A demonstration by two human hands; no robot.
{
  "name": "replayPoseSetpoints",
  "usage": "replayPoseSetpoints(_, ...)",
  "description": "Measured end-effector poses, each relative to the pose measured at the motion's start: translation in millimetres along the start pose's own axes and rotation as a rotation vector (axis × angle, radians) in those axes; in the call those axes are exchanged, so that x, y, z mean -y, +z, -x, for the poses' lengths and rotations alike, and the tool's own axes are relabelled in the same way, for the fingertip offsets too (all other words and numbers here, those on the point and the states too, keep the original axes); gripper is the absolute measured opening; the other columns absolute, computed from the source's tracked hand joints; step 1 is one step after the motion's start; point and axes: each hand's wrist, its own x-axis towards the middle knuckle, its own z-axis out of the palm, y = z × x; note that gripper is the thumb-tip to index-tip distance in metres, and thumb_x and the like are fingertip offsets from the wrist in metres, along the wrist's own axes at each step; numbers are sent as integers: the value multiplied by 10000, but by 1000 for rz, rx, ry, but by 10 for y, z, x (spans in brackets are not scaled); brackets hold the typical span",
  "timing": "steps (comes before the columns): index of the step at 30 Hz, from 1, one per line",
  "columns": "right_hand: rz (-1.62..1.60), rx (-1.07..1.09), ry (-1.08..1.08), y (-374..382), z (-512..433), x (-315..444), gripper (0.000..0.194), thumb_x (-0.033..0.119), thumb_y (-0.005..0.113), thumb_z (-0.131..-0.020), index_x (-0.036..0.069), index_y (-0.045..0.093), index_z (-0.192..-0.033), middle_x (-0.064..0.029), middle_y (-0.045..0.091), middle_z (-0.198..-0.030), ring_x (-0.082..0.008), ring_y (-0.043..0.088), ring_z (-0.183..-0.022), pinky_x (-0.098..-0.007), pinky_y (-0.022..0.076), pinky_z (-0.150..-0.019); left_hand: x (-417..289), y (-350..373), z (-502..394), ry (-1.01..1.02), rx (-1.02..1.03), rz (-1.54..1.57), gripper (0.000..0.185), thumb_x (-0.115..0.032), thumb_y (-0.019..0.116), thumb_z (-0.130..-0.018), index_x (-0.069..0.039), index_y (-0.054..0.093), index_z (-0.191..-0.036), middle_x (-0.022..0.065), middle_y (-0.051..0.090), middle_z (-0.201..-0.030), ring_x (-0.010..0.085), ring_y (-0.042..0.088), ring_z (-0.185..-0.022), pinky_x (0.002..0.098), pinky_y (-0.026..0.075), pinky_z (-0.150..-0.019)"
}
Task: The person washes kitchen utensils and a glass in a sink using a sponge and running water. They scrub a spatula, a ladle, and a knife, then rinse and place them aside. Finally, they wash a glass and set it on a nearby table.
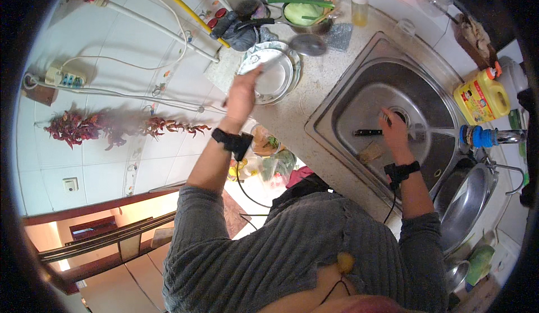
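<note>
My left hand point(243, 96) is over the near edge of a white patterned bowl point(273, 77), which sits on a plate with a scalloped green rim point(296, 64). Motion blurs its fingers, so I cannot tell whether they grip the bowl. Down in the stainless steel sink point(353, 98), my right hand point(395, 134) is beside the drain point(402, 113), fingers bent. A black riveted handle point(367, 132), like a knife's, lies against that hand; whether it is held is unclear. A tan pad point(370, 152) rests on the basin floor. Water runs from the faucet point(484, 136) toward the right hand.
A pot with a pale green vegetable point(302, 13) and a dark oval lid-like object point(307, 44) stand beyond the plates. A yellow detergent jug point(482, 96) is behind the sink. The smaller basin point(467, 203) lies at right. Dried chillies point(80, 127) hang on the left wall.
</note>
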Motion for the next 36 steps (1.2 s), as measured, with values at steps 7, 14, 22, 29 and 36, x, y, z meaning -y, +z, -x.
replayPoseSetpoints(7,192,404,278,469,338,-1225,410,248,605,-835,63,560,-1198,-174,627,-1081,-320,621,-932,-379,483,-823,1027,347,39,-170,213,-167,504,37,453,-773,-69,516,-1261,175,601,-898,335,550,-885,392,435,-819)
replayPoseSetpoints(14,108,431,482,843,268,-1271,491,261,591,-825,85,499,-1274,-183,600,-1129,-329,604,-961,-403,477,-828,1231,679,112,-177,255,-21,523,37,555,-777,-83,493,-1282,181,590,-968,360,552,-913,427,438,-818)
replayPoseSetpoints(22,-151,280,592,1475,51,-1511,390,307,645,-786,51,549,-1065,-206,625,-993,-386,592,-921,-456,475,-777,1099,515,-81,-297,382,24,580,1,618,-761,-50,445,-1312,201,576,-1104,348,544,-1020,401,428,-888)
replayPoseSetpoints(29,-515,210,696,1324,83,-1594,352,281,677,-796,33,584,-1028,-125,639,-839,-262,605,-698,-380,489,-610,109,267,-549,-28,79,31,437,-18,630,-785,-22,521,-1208,176,558,-1172,326,527,-1076,396,392,-944)
replayPoseSetpoints(36,-935,205,799,607,107,-1121,388,201,647,-854,63,526,-1195,-33,607,-812,-131,596,-700,-281,497,-612,-1592,1384,-576,347,718,507,552,-224,646,-807,-20,440,-1276,202,498,-1256,354,461,-1173,434,392,-968)
